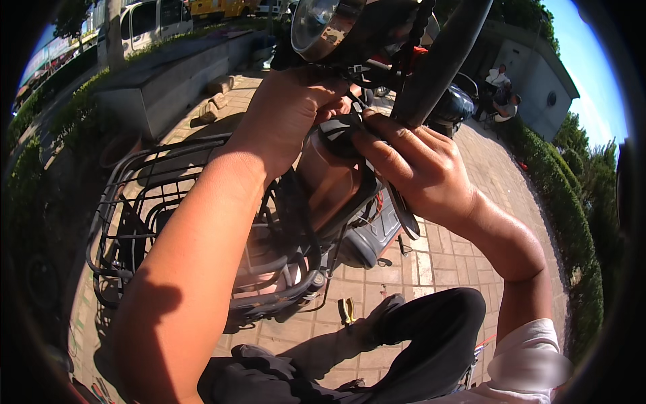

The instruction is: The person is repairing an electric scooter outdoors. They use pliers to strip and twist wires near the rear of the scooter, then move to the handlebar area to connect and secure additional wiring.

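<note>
In front of me stands a scooter or electric bike with a round chrome-rimmed headlight (316,30) and a dark handlebar grip (441,64). My left hand (296,104) reaches in just below the headlight. Its fingers are curled and partly hidden, and I cannot make out what they pinch. My right hand (420,161) is closed over the edge of a black plastic part (340,131) on top of the glossy brown front panel (333,178). Both hands are close together beneath the handlebar.
A black wire basket (182,151) lies left, under my left forearm. Yellow-handled pliers (346,311) rest on the brick paving (431,269) near my shoe. A low wall (168,101) runs at the left, a hedge (558,202) at the right. People (501,101) are by a building.
</note>
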Tool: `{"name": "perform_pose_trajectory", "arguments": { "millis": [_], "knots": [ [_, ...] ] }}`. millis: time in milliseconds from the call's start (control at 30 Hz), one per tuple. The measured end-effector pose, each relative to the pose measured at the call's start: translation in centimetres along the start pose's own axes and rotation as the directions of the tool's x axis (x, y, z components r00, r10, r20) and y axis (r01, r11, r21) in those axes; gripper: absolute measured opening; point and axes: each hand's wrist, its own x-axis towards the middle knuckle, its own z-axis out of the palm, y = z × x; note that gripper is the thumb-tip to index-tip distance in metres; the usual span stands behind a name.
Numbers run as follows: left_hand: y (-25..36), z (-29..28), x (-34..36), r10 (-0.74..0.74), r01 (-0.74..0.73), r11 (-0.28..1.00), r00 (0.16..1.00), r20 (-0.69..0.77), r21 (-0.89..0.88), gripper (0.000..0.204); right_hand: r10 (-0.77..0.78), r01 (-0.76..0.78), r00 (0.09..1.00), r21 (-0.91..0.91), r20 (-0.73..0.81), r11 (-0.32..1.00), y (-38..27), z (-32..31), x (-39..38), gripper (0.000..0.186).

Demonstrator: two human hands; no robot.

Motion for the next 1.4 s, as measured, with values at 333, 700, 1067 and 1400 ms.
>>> {"name": "perform_pose_trajectory", "arguments": {
  "millis": [333,700,1067,1400],
  "knots": [
    [-0.5,0.6,0.0,0.119,-0.064,0.944,0.981,-0.153,0.324,0.024,0.016,0.006,0.982,0.120,-0.186,0.993,-1.3,0.7,-3.2,0.045],
    [0.2,1.4,-0.3,0.182,0.006,0.826,0.943,-0.277,0.563,0.021,0.057,-0.018,0.954,0.135,-0.294,0.991,-0.4,1.5,-1.3,0.041],
    [0.3,5.3,0.5,0.382,0.195,0.560,0.802,-0.460,0.805,0.029,0.076,-0.020,0.939,0.166,-0.337,0.986,-1.2,1.5,-2.2,0.043],
    [-1.5,4.4,1.9,0.262,0.141,0.799,0.793,-0.549,0.585,0.023,0.152,-0.056,0.915,0.255,-0.374,0.965,-1.4,1.3,-3.6,0.038]
  ]
}}
